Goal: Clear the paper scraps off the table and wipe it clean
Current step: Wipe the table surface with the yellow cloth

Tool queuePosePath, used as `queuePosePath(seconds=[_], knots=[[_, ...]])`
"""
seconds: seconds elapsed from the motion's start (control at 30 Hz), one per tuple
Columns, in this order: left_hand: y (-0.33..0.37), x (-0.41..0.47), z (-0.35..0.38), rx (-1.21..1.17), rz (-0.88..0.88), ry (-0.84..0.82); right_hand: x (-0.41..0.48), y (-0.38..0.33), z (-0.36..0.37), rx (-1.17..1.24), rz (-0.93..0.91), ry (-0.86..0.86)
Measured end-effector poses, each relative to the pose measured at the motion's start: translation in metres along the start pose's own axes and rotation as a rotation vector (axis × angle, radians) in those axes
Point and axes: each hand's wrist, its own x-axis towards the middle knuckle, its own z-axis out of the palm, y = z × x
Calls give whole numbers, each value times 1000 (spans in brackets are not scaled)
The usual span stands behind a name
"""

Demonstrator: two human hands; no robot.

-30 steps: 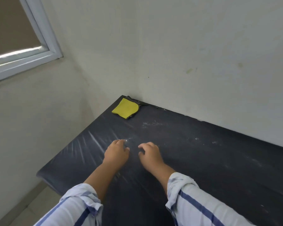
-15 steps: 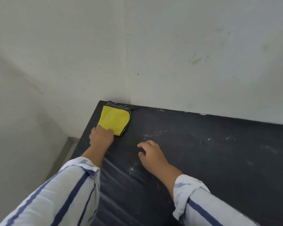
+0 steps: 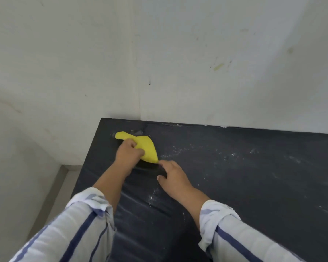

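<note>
Our left hand (image 3: 129, 154) has its fingers curled round the yellow cloth (image 3: 148, 148) at the desk (image 3: 254, 182) far-left corner, while our right hand (image 3: 173, 176) rests loose-fingered. Wiping step, we reckon: next, sweep right over the white specks (image 3: 171, 151).

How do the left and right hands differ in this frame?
The left hand grips the cloth; the right hand holds nothing, its fingers loose. The left hand is nearer the table's far corner; the right hand is closer in, just short of the cloth. Both come out of rolled striped sleeves.
</note>
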Motion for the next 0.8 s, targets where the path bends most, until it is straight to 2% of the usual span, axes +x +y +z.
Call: queuePosePath(seconds=[0.17,0.37,0.4,0.47,0.53,0.63,0.73,0.8], knots=[[20,-77,48,-39,97,-159,-21,2,-22,-48,13,97],[12,-150,92,-152,173,-318,-92,49,-61,333,49,191],[5,-159,99,-122,178,-307,-107,60,-68,396,66,216],[-15,-176,113,102,206,-206,-133,85,-85,474,141,277],[-38,-196,123,328,198,-70,-155,114,-101,457,204,341],[-70,-226,134,568,149,21,-191,154,-134,477,248,460],[-94,-248,137,685,119,79,-221,192,-168,327,232,561],[-104,-257,135,731,117,101,-236,213,-178,167,239,561]])
